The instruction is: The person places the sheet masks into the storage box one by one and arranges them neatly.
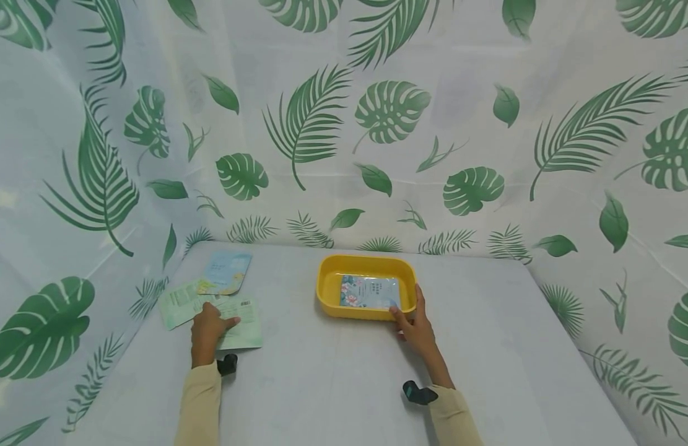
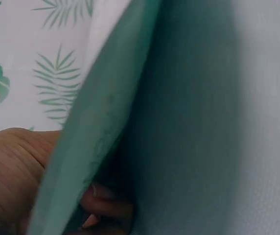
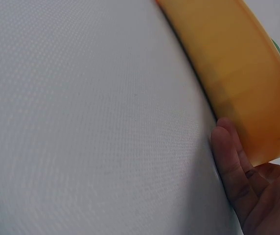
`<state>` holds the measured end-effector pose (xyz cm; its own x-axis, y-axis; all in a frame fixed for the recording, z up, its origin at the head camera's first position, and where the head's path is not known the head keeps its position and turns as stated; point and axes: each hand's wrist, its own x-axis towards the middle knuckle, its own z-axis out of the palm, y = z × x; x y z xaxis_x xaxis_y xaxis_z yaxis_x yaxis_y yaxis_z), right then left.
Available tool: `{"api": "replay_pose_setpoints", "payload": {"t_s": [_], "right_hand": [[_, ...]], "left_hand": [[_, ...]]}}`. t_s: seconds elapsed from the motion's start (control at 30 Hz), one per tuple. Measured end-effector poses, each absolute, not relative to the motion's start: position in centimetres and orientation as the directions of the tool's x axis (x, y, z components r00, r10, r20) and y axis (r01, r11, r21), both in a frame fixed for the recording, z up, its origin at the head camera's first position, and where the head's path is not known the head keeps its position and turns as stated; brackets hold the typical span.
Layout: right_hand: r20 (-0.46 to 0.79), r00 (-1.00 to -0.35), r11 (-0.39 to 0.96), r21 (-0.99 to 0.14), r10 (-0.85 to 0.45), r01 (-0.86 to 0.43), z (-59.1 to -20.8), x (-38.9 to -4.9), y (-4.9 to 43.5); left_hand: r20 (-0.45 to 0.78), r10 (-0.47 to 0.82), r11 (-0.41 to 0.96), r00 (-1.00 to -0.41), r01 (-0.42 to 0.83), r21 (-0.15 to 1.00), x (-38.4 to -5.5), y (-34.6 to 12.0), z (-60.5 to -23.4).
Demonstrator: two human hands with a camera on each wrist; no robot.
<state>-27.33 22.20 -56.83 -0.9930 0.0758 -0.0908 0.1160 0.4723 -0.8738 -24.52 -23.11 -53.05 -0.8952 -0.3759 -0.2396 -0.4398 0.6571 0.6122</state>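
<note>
My left hand (image 1: 208,329) pinches a pale green flat sachet (image 1: 248,331) at the left of the table. In the left wrist view this sachet (image 2: 101,107) stands tilted up, thumb on one side and curled fingers (image 2: 108,203) on the other. At the centre is a yellow rectangular plastic basin (image 1: 355,313). My right hand (image 1: 417,331) grips its front right corner, thumb over the rim and fingers round the outer wall. Inside the basin lies a blue-grey sachet with pink flowers (image 1: 371,291).
Beside the left hand lie another pale green sachet (image 1: 176,303) and a light blue sachet with a yellow lower edge (image 1: 226,271), overlapping. The white table (image 1: 310,384) meets a leaf-printed curtain (image 1: 321,155) at the back and both sides.
</note>
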Motion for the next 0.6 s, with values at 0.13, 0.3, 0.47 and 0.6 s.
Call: {"api": "replay_pose_setpoints", "payload": {"t_s": [0.13, 0.3, 0.47, 0.6], "right_hand": [[-0.095, -0.992, 0.477, -0.870, 0.078, 0.121, -56.8, -27.3, 22.2], [-0.102, -0.992, 0.477, -0.870, 0.076, 0.125, -56.7, -27.3, 22.1], [-0.096, -0.993, 0.477, -0.871, 0.075, 0.120, -56.6, -27.2, 22.1], [-0.090, -0.993, 0.475, -0.872, 0.077, 0.116, -56.4, -27.1, 22.1]], "left_hand": [[-0.269, -0.340, 0.620, -0.901, -0.430, 0.656, -24.7, -23.3, -53.1], [-0.296, -0.283, 0.581, -0.912, -0.409, 0.704, -25.0, -23.3, -53.0], [-0.279, -0.217, 0.603, -0.935, -0.353, 0.715, -25.5, -23.3, -52.8], [-0.217, -0.176, 0.641, -0.960, -0.279, 0.715, -25.7, -23.3, -52.9]]}}
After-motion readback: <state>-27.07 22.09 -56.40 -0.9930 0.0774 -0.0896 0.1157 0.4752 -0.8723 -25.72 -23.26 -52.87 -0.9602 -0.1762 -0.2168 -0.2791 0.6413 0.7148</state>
